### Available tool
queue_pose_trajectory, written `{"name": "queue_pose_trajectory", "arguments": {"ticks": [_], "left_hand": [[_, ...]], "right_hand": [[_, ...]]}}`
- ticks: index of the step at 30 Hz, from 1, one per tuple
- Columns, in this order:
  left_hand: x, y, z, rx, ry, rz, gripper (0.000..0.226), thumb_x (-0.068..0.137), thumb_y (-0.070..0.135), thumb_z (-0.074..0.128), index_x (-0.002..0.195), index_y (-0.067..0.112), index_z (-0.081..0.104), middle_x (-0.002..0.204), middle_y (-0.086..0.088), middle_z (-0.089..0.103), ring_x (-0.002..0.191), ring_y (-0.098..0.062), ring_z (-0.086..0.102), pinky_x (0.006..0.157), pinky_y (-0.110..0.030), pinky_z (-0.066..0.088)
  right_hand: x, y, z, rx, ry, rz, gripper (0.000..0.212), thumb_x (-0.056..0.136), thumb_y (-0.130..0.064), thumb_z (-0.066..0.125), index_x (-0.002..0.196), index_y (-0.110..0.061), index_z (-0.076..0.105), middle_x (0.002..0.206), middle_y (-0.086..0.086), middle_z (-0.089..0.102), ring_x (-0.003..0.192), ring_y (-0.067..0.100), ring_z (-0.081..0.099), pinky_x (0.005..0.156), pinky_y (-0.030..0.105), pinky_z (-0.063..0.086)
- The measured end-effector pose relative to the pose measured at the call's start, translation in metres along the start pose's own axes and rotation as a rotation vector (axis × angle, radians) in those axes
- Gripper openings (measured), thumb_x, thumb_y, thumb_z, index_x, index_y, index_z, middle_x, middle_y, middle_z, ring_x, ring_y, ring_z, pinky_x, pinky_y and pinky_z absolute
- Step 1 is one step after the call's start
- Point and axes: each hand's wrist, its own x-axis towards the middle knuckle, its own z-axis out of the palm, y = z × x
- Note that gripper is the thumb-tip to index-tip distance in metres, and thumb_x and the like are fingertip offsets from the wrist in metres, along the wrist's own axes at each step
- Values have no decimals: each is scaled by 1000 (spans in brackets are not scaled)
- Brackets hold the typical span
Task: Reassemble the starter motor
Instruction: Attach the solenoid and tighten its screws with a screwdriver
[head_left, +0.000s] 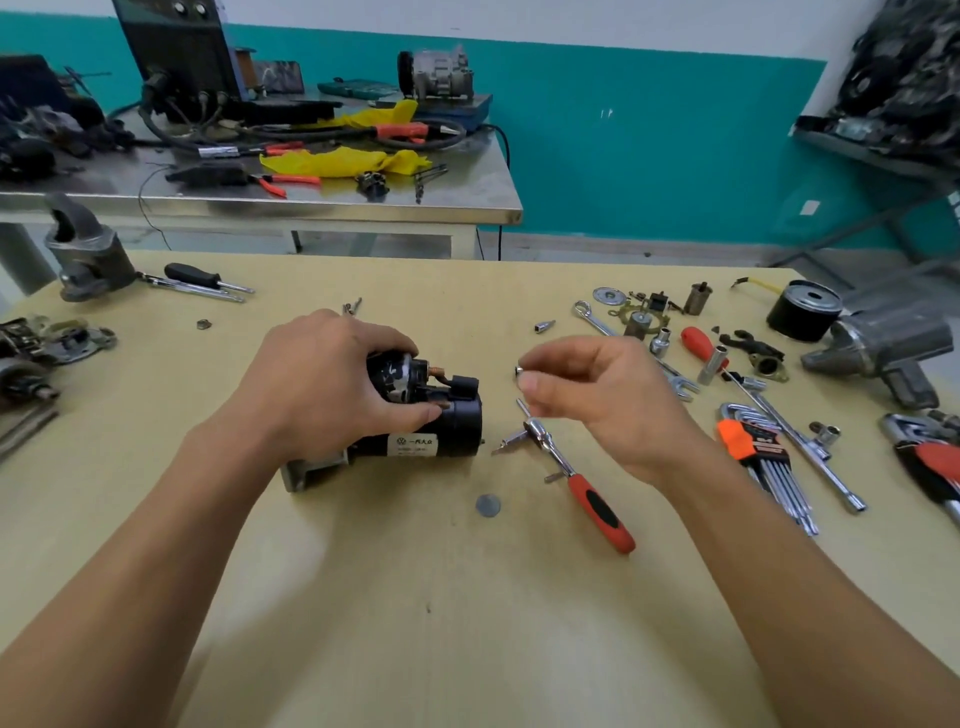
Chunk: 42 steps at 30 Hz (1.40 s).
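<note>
A black starter motor (441, 431) with a white label lies on its side in the middle of the tan table (467, 597). My left hand (332, 384) grips its solenoid end from above, thumb near the copper terminals. A little to the right of the motor, my right hand (597, 395) pinches a small silver nut or bolt (519, 371) between thumb and forefinger, held above the table. Under that hand lies a red-handled ratchet (582, 478) with a socket, across a long silver bolt (511, 439).
A grey round disc (488, 505) lies in front of the motor. Hex keys (769, 462), sockets, wrenches, a screwdriver and loose motor parts cover the right side. Another starter housing (883, 343) sits far right, a grey casting (85, 254) far left. A cluttered steel bench (363, 202) stands behind.
</note>
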Motion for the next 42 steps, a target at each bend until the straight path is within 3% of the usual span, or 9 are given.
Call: {"name": "queue_pose_trajectory", "arguments": {"ticks": [3,9,16,21,25,28,33,38,42], "left_hand": [[-3,8,1,-7,0,12,75,55,84,47,108,38,72,91,13,75,83,-19,66,71,-35,54],[-9,18,2,15,5,6,68,57,83,46,106,42,70,84,16,72,80,-13,64,69,-32,51],[-11,21,1,-8,16,9,63,59,81,49,104,42,70,82,16,73,78,-13,66,68,-33,52],[-13,23,1,-26,31,44,59,65,76,50,108,41,70,85,18,72,79,-13,68,66,-37,54],[-15,22,3,-6,30,94,55,69,73,50,112,42,68,86,17,70,82,-12,68,64,-36,52],[-16,22,4,-17,49,97,51,70,71,52,109,42,69,82,17,69,79,-13,67,61,-36,52],[-17,22,8,-19,97,101,48,69,69,55,104,40,69,80,18,69,75,-15,67,58,-37,53],[-18,23,7,-19,102,100,44,70,68,56,102,41,69,79,18,69,74,-15,67,57,-38,53],[-18,24,6,-11,92,78,46,69,70,55,103,42,69,81,18,69,77,-16,67,59,-38,53]], "right_hand": [[14,-3,16,129,-28,-5,14,82,4,74,86,-10,73,76,3,73,71,15,68,71,26,59],[25,14,34,12,-46,-133,26,80,3,78,79,-23,76,81,0,76,80,16,71,79,28,58],[27,19,33,-100,-53,-204,22,81,-1,79,82,-23,76,83,0,77,81,16,73,78,33,61],[27,23,36,-155,-52,-246,16,82,-7,80,85,-22,78,82,-5,77,77,12,73,75,30,61],[30,28,33,-329,-29,-455,12,82,-12,80,91,-20,78,83,-12,75,78,9,70,71,22,56],[33,33,32,-324,-18,-543,10,81,-12,80,90,-16,78,83,-12,74,76,8,69,71,20,53],[36,40,30,-297,-24,-447,11,79,-32,79,91,-29,77,83,-16,73,83,11,68,75,22,50],[37,37,30,-252,-70,-397,14,81,-24,80,91,-33,77,85,-12,74,86,15,69,81,35,54],[38,31,30,-182,-99,-323,14,80,-16,82,88,-27,79,85,-7,76,81,14,71,73,24,55]]}}
